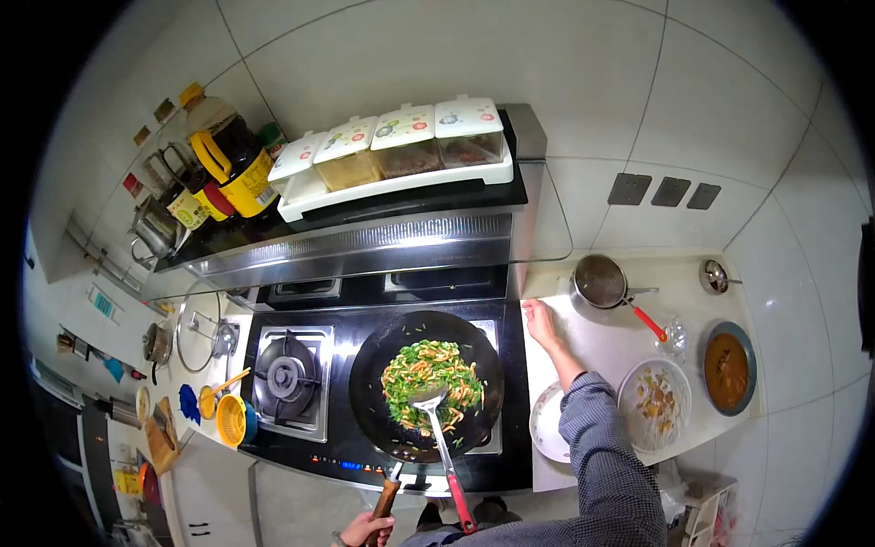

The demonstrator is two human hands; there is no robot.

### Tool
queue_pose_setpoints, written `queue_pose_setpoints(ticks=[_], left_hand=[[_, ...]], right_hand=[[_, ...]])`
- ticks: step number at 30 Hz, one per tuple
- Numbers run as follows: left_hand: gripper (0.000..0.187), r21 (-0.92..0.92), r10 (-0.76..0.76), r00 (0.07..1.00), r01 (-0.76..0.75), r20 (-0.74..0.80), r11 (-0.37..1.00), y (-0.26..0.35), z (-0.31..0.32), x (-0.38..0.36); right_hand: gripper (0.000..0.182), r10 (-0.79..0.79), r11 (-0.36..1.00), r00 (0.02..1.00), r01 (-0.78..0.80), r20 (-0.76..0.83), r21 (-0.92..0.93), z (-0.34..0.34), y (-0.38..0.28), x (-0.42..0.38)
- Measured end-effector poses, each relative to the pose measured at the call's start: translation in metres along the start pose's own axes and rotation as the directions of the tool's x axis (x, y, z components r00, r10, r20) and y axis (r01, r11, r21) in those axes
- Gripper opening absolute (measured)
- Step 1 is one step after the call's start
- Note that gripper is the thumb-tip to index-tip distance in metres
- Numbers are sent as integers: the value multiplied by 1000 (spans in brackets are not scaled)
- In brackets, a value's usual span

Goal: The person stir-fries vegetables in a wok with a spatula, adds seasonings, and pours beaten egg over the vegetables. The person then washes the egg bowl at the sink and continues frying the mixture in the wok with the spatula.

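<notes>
My left hand (367, 529) is closed around the brown wooden handle (386, 500) of a black wok (365, 401) on the right burner. Chopped green vegetables mixed with pale orange strips (424, 369) lie in the wok. A spatula (440, 438) rests in the food, its red grip sticking out over the near rim, with no hand on it. Reaching across the counter, my right hand (540, 321) is at the stove's right edge, fingers curled. Whether anything is in them is hidden. Below that forearm is a white plate (550, 428), partly covered by the sleeve.
A saucepan (600, 280) with a red handle, a ladle (717, 276), a food-smeared bowl (654, 406) and a bowl of brown sauce (727, 366) stand right. The left burner (287, 376) bears nothing. Seasoning boxes (406, 141) and bottles (241, 173) line the shelf above.
</notes>
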State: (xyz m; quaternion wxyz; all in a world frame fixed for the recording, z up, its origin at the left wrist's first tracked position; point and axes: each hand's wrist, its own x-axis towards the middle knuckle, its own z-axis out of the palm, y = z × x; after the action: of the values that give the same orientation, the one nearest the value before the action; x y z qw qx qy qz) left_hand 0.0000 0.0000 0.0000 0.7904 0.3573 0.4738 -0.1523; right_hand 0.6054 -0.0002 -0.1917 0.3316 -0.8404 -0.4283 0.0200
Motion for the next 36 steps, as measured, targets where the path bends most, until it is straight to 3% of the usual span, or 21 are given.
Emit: queue_pose_setpoints(ticks=[1,2,3,5,7,9,10,11,13,14,16,18,20,23,27,30,31,33,34,35,36], left_hand=[[18,10,5,1000,-5,-10,1000,2,-2,-4],[17,17,10,1000,-10,-20,1000,2,-2,-8],[17,-21,23,997,-21,73,1000,-9,26,33],[18,-8,-1,1000,1,12,1000,0,12,10],[19,2,-4,1000,4,-2,1000,-1,7,2],[20,16,2,1000,-2,3,1000,-6,4,7],[21,5,18,1000,-18,24,1000,-10,0,8],[22,-1,37,998,-37,45,999,-11,-2,8],[22,5,34,998,-34,46,999,-6,-1,7],[22,-2,23,999,-23,22,1000,-6,-1,7],[22,-12,16,1000,-16,1,1000,-4,3,8],[22,5,17,999,-17,-35,1000,-2,8,5],[22,3,26,1000,-26,0,1000,-2,5,6],[21,11,46,999,-46,22,999,1,7,7],[21,32,6,1000,-5,-9,999,2,8,2],[20,13,18,1000,-18,20,1000,-1,4,5],[20,15,15,1000,-15,20,1000,-1,4,3],[19,16,22,1000,-22,21,1000,1,6,3],[19,13,26,999,-27,26,1000,0,3,6],[20,0,32,999,-32,39,1000,-3,0,9],[20,-15,35,998,-34,51,999,-6,-1,10]], right_hand=[[26,151,911,988,-150,28,385,2,-8,-1],[25,275,659,955,-274,115,700,2,-15,-3],[25,269,730,958,-270,99,628,-53,11,-3],[26,247,364,960,-221,135,905,-77,-71,-22],[24,112,246,974,-220,198,944,-102,-124,-40],[20,-51,451,970,-189,237,872,-116,-164,-55],[22,-171,753,941,-67,293,655,-140,-191,-61],[27,-428,824,889,308,166,475,-136,-197,-61],[29,-480,776,864,338,151,533,-125,-201,-63],[26,-485,745,873,376,61,551,-123,-197,-58],[16,-73,832,993,13,87,555,-118,-172,-49],[13,195,856,978,-131,-76,501,-84,-106,-28],[15,314,893,945,-262,-90,366,-56,-53,-15],[16,190,973,970,-165,-153,159,-25,-25,-6],[17,113,990,982,-100,-151,96,10,-9,1],[16,-60,968,991,28,-121,-248,-8,-22,-7],[16,-57,969,991,25,-121,-247,-7,-20,-10],[15,272,895,962,-243,-25,375,-8,-16,-13],[15,299,805,954,-248,-7,539,-19,-24,-17],[15,295,809,955,-246,-7,534,-29,-34,-22],[16,241,624,964,-241,110,743,-57,-70,-31]])
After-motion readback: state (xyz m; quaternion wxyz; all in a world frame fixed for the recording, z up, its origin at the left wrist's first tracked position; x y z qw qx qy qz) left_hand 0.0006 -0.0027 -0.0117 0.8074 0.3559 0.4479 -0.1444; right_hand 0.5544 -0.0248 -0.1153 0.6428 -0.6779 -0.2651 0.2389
